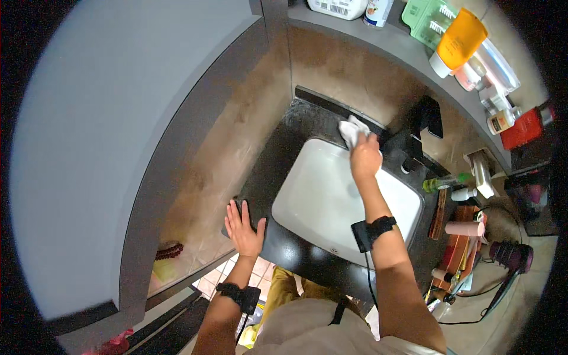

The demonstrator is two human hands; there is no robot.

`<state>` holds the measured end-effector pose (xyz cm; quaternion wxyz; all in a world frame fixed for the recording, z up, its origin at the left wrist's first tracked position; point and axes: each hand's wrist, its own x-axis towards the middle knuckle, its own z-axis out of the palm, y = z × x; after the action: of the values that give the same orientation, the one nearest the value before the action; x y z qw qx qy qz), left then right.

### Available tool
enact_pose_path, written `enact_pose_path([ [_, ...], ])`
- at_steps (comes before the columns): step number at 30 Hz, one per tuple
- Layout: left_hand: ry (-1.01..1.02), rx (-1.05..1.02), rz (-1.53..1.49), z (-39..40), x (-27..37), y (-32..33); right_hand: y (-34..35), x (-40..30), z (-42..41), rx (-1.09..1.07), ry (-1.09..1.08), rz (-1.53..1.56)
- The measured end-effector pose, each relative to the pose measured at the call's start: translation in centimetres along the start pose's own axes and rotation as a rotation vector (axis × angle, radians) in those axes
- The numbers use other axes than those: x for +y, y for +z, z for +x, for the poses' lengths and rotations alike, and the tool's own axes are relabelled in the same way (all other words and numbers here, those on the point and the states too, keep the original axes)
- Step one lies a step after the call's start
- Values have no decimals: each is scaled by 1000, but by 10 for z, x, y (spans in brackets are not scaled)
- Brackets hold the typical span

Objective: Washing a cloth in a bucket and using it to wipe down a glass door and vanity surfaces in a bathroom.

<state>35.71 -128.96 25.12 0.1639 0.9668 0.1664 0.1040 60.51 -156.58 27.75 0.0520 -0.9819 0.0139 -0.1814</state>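
A white cloth (353,128) is gripped in my right hand (366,156), at the back rim of a white washbasin (319,191) and on the black countertop behind it. Part of the cloth is hidden by my fingers. My left hand (244,228) rests flat on the left front part of the dark countertop (284,248), its fingers spread and nothing in it. Right of my right hand, a black faucet (415,144) stands at the back of the basin.
Above the counter, a grey shelf (346,31) holds an orange tube (461,40), a red bottle (523,133) and several other containers. To the right are a green bottle (437,183), a pink cylinder (465,228), a wooden organizer (451,253) and a hair dryer (510,257) with its cord.
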Motion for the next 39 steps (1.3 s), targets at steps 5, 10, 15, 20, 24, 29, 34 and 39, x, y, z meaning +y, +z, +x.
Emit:
enact_pose_path([
  [5,7,-18,24,-2,-4,-3,-9,-92,47,260,-288,133],
  [10,10,-22,14,-1,1,-1,18,-99,91,60,-254,-71],
  [15,17,-26,31,0,-2,-4,22,-40,66,53,-140,-139],
  [20,34,-11,26,-1,-2,-3,11,11,38,39,57,-134],
  [24,16,-5,24,-3,-6,0,20,-2,22,68,133,7],
  [29,31,5,-12,-5,-8,3,38,-63,5,-127,-93,-71],
  [34,30,40,-75,-5,-9,1,37,-123,-13,-149,-334,134],
  [39,57,97,-146,-6,-10,6,28,-177,-89,-207,-565,428],
])
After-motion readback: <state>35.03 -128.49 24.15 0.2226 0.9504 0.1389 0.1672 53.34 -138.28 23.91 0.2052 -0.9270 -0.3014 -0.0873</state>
